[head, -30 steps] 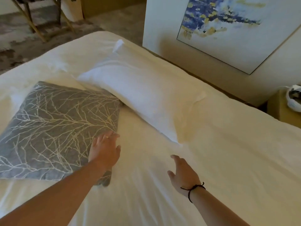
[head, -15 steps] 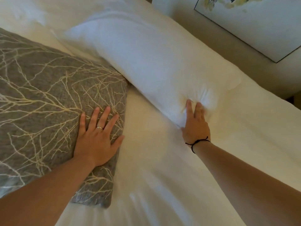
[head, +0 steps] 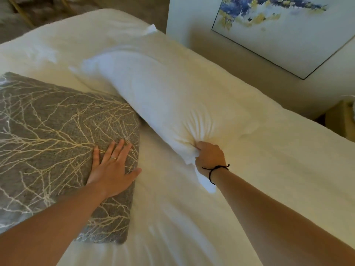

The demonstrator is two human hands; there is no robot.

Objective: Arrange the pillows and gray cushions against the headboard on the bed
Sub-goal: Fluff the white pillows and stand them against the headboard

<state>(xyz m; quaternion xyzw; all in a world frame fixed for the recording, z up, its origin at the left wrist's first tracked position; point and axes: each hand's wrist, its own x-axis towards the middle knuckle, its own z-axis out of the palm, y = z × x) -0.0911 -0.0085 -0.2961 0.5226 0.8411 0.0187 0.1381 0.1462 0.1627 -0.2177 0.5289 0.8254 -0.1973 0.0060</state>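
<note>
A gray cushion [head: 57, 139] with a pale branch pattern lies flat on the white bed [head: 269, 179], at the left. My left hand [head: 112, 167] rests flat on its right part, fingers spread, a ring on one finger. A long white pillow [head: 163, 100] lies diagonally across the middle of the bed, its left side just over the cushion's edge. My right hand [head: 209, 158], a black cord at the wrist, has its fingers clenched on the pillow's near corner, and the fabric is bunched into creases there. The beige headboard [head: 259, 73] runs along the bed's far right side.
A framed blue and yellow painting [head: 284, 29] hangs on the wall above the headboard. A nightstand [head: 340, 120] shows at the right edge. Carpet and wooden stand legs [head: 21, 10] lie beyond the bed's far left end.
My right hand went from reaching over the sheet to pressing on the pillow, and now grips its bunched corner. My left hand stays flat on the cushion. The camera view shifted.
</note>
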